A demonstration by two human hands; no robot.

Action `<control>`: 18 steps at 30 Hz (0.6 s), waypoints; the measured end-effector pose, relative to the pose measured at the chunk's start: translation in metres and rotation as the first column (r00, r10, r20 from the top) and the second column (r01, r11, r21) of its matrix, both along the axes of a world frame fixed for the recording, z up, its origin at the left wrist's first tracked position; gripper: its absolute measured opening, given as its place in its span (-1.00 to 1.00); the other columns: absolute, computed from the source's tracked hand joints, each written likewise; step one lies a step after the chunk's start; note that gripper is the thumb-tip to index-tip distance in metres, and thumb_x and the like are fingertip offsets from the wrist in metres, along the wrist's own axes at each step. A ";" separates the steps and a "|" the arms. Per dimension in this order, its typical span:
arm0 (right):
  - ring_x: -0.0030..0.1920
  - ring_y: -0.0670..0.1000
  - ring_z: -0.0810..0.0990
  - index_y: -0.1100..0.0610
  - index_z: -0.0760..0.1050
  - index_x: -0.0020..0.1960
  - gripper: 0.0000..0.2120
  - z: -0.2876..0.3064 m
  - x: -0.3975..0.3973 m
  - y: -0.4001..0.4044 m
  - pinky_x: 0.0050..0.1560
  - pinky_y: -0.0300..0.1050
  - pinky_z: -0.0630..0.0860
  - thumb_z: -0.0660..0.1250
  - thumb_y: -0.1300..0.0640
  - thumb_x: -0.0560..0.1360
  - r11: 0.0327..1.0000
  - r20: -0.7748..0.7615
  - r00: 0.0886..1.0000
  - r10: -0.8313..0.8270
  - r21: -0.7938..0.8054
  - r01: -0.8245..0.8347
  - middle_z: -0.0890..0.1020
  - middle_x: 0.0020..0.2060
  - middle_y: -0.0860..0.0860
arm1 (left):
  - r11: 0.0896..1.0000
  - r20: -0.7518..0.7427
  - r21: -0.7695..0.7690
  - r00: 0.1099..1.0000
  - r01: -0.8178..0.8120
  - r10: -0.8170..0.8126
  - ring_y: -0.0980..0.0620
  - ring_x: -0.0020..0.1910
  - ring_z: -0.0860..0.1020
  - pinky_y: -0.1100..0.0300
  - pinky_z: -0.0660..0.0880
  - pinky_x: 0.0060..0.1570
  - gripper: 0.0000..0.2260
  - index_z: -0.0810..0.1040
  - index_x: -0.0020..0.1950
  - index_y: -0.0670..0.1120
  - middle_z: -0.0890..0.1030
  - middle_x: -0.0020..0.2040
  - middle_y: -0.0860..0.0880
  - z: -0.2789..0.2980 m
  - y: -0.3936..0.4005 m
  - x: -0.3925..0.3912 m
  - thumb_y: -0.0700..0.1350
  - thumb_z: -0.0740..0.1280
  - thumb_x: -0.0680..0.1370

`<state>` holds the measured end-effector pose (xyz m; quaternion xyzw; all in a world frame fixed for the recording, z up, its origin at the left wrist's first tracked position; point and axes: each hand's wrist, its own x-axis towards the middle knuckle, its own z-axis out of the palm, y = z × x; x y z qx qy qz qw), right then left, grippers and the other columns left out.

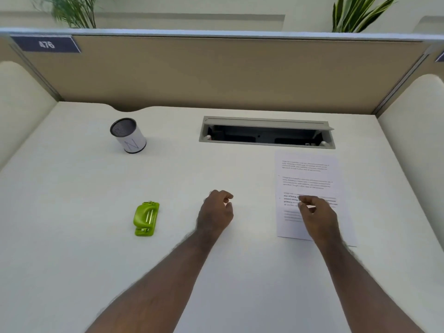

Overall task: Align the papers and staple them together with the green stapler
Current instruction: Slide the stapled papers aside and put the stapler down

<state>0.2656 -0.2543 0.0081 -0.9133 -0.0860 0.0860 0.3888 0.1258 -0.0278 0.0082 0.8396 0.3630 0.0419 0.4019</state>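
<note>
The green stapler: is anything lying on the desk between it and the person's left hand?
Nothing visible does. Only bare desk lies between the left hand and the green stapler. The white can stands farther back, out of the way.

Two bare forearms reach up from the bottom edge of the view, with no sleeves, watch, bracelet or gloves on them. Fine hair shows along both forearms. The left hand (216,212) and the right hand (318,216) are bare too, with no rings visible on the fingers (227,196).
</note>
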 end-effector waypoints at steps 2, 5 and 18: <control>-0.23 -0.13 0.58 0.02 0.62 0.09 -0.83 -0.002 -0.023 0.026 -0.09 -0.20 0.43 0.34 0.13 0.53 0.998 0.006 0.998 0.064 0.018 -0.064 0.64 0.01 -0.02 | 0.999 -0.002 0.048 1.000 -0.001 0.002 -0.01 0.02 0.57 0.12 0.50 0.06 -0.77 0.58 0.10 0.05 0.54 0.04 0.07 -0.002 0.017 -0.026 -0.17 0.25 0.52; -0.25 -0.22 0.56 0.03 0.62 0.08 -0.83 -0.006 -0.056 0.063 -0.19 -0.34 0.40 0.35 0.16 0.52 0.984 -0.002 0.984 0.177 0.025 -0.177 0.64 -0.01 -0.05 | 0.994 -0.011 0.100 0.999 -0.033 0.034 -0.05 -0.01 0.58 0.09 0.49 0.08 -0.75 0.57 0.13 0.03 0.55 0.06 0.02 -0.005 0.042 -0.063 -0.19 0.27 0.51; 0.23 -0.01 0.48 -0.02 0.40 0.41 -0.50 -0.020 -0.180 0.192 0.26 -0.06 0.46 0.37 -0.01 0.50 0.713 -0.245 0.713 0.657 -0.104 -0.693 0.49 0.25 -0.04 | 0.760 -0.283 0.624 0.959 0.183 0.001 -0.08 0.23 0.46 -0.03 0.27 0.10 -0.69 0.61 0.15 0.12 0.50 0.30 0.03 -0.014 0.128 -0.149 -0.06 0.41 0.41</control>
